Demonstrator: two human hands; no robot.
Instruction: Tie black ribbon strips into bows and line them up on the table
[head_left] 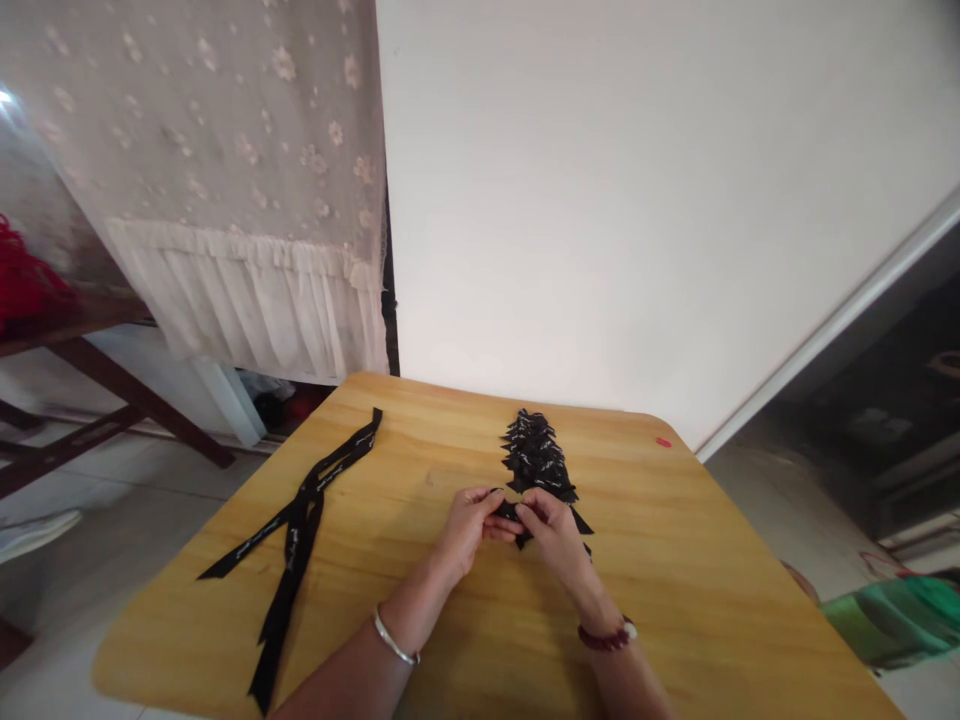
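Note:
Between my two hands is a short piece of black ribbon [507,510], folded or looped. My left hand [474,525] pinches it from the left, fingers curled beneath. My right hand [549,522] grips its other side between thumb and fingertips. Just beyond my hands lies a row of black ribbon bows [534,450] with white lettering, overlapping one another, and a few ribbon tips show beside my right hand. To the left, several loose black ribbon strips [300,510] with white script lie crossed on the table.
The wooden table [420,440] has rounded corners and meets a white wall panel [600,200]. A small red piece [663,441] lies near its far right corner. A lace curtain [255,150] hangs back left. Beside the table at right is a green bag-like item [892,615].

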